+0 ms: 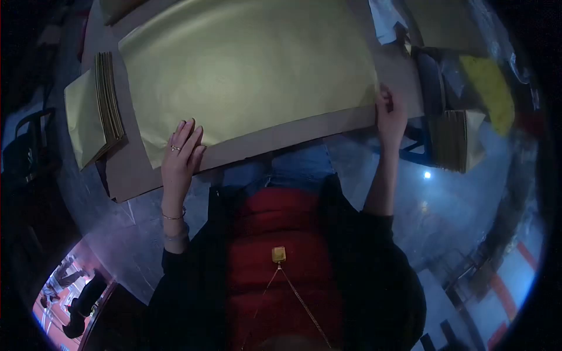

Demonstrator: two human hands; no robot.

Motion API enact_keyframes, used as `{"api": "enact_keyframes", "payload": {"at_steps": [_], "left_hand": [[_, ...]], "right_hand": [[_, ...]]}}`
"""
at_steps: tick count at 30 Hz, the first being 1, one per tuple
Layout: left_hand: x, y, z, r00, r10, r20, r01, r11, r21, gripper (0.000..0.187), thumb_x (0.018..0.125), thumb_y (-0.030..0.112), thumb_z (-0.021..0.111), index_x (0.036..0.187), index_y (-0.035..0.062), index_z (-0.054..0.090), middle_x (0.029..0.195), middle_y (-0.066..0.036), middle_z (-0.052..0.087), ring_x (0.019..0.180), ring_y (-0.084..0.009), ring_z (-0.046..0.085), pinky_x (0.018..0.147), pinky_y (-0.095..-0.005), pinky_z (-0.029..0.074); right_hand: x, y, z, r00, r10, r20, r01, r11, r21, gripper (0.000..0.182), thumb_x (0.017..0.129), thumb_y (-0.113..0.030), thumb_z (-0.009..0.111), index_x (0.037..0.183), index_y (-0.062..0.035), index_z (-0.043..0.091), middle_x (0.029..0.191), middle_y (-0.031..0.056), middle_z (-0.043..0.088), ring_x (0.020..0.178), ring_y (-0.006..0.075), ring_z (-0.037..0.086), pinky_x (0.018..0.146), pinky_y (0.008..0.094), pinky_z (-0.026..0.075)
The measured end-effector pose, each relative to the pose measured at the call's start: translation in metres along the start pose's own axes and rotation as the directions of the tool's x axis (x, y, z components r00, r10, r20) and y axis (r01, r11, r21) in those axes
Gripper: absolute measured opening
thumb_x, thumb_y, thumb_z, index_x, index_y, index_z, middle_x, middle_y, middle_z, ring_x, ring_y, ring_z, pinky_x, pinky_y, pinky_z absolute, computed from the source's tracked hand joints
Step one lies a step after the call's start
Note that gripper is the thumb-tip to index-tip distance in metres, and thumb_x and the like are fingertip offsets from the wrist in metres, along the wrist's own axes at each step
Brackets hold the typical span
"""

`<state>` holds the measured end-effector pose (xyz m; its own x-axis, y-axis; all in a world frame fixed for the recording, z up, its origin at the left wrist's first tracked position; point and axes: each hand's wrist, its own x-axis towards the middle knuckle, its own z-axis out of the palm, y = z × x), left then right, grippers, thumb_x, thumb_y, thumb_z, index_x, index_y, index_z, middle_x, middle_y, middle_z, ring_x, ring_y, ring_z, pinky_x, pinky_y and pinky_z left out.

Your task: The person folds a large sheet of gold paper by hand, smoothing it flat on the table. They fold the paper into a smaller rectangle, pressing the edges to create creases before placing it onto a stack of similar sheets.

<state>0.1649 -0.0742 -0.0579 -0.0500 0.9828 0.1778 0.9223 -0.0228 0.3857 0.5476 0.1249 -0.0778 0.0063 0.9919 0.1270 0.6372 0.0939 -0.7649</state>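
Observation:
A large gold-coloured paper sheet point(246, 70) lies on a brown board point(281, 131), whose near edge shows past the paper. My left hand point(182, 147), with a ring and bracelets, rests on the sheet's near-left corner, fingers stretched out. At the near-right corner, the curled fingers of my right hand point(391, 114) hold the edge of the gold sheet between thumb and fingers. Part of that grip is hidden.
A stack of folded gold sheets point(105, 105) stands left of the board. Another folded stack point(456, 140) is at the right, near a yellow item point(489, 90). White crumpled material point(386, 23) lies at the far right. People point(76, 298) appear at lower left.

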Motion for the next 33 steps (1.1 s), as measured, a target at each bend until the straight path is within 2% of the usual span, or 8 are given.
{"api": "enact_keyframes", "payload": {"at_steps": [3,6,8,11,15,20,23,33], "left_hand": [[0.002,0.002,-0.001,1.0,0.001,0.004,-0.001,1.0,0.005,0.037,0.083,0.014,0.064,0.12,0.0124,0.059,0.131,-0.007,0.052,0.122,-0.0278,0.048,0.101,-0.0407,0.039],[0.001,0.002,-0.001,1.0,-0.003,0.007,0.003,1.0,0.006,0.037,0.083,0.014,0.064,0.12,0.0119,0.059,0.131,-0.007,0.051,0.124,-0.0283,0.047,0.101,-0.0416,0.038],[0.001,0.003,0.0,1.0,-0.004,0.014,0.004,1.0,-0.001,0.037,0.084,0.014,0.063,0.12,0.0116,0.058,0.132,-0.008,0.051,0.125,-0.0282,0.046,0.102,-0.0419,0.038],[-0.001,0.0,0.001,1.0,0.013,0.027,-0.012,1.0,-0.027,0.038,0.085,0.014,0.061,0.123,0.0111,0.056,0.134,-0.007,0.049,0.127,-0.0276,0.043,0.103,-0.0424,0.036],[-0.001,0.0,0.002,0.999,-0.001,0.047,0.0,1.0,0.013,0.039,0.086,0.014,0.061,0.124,0.0114,0.056,0.136,-0.007,0.048,0.127,-0.0268,0.043,0.103,-0.042,0.035],[0.0,0.005,0.0,1.0,-0.008,0.023,0.007,0.999,0.039,0.037,0.085,0.013,0.062,0.121,0.011,0.058,0.133,-0.006,0.051,0.126,-0.0266,0.045,0.102,-0.0414,0.037],[-0.001,0.002,0.004,1.0,0.007,0.011,-0.007,0.999,0.05,0.035,0.085,0.012,0.062,0.12,0.011,0.059,0.132,-0.007,0.052,0.125,-0.0262,0.046,0.102,-0.0411,0.038],[-0.001,0.006,0.001,1.0,-0.005,0.014,0.004,0.997,0.074,0.035,0.085,0.012,0.061,0.12,0.0115,0.059,0.132,-0.007,0.051,0.125,-0.0256,0.046,0.103,-0.0418,0.037]], "right_hand": [[0.001,0.009,0.002,0.999,0.046,0.007,-0.047,0.994,0.096,0.03,0.086,-0.006,0.058,0.115,-0.0032,0.06,0.089,0.0047,0.055,0.076,0.0135,0.052,0.073,0.0272,0.045],[0.001,0.0,-0.002,1.0,-0.026,-0.009,0.026,0.998,-0.053,0.03,0.085,-0.006,0.06,0.115,-0.0027,0.06,0.093,0.0056,0.057,0.078,0.0124,0.053,0.075,0.0265,0.046],[-0.001,-0.002,-0.002,0.997,0.031,-0.073,-0.023,0.993,0.119,0.028,0.087,-0.006,0.058,0.115,-0.0023,0.059,0.099,0.0072,0.059,0.085,0.0138,0.056,0.079,0.0268,0.046],[-0.004,0.013,0.0,0.969,0.035,-0.245,0.008,0.985,0.174,0.026,0.09,-0.006,0.054,0.116,-0.0028,0.058,0.105,0.0088,0.059,0.092,0.0157,0.058,0.083,0.0279,0.046],[-0.013,0.013,0.002,0.959,0.037,-0.282,0.042,0.962,0.27,0.025,0.093,-0.007,0.051,0.117,-0.0032,0.057,0.108,0.0106,0.06,0.095,0.0188,0.059,0.086,0.0301,0.046],[-0.021,-0.001,0.001,0.961,-0.19,-0.204,0.174,0.98,-0.093,0.021,0.088,-0.005,0.056,0.108,-0.0028,0.062,0.104,0.0118,0.064,0.095,0.0258,0.06,0.084,0.0331,0.046],[-0.02,0.006,0.003,0.934,-0.287,-0.212,0.261,0.955,-0.142,0.019,0.085,-0.004,0.06,0.103,-0.0034,0.064,0.101,0.0106,0.065,0.095,0.0267,0.06,0.084,0.0342,0.046],[-0.021,0.011,0.004,0.938,-0.296,-0.18,0.258,0.944,-0.208,0.018,0.085,-0.006,0.061,0.102,-0.0055,0.066,0.107,0.0114,0.063,0.102,0.0246,0.059,0.089,0.0328,0.045]]}}
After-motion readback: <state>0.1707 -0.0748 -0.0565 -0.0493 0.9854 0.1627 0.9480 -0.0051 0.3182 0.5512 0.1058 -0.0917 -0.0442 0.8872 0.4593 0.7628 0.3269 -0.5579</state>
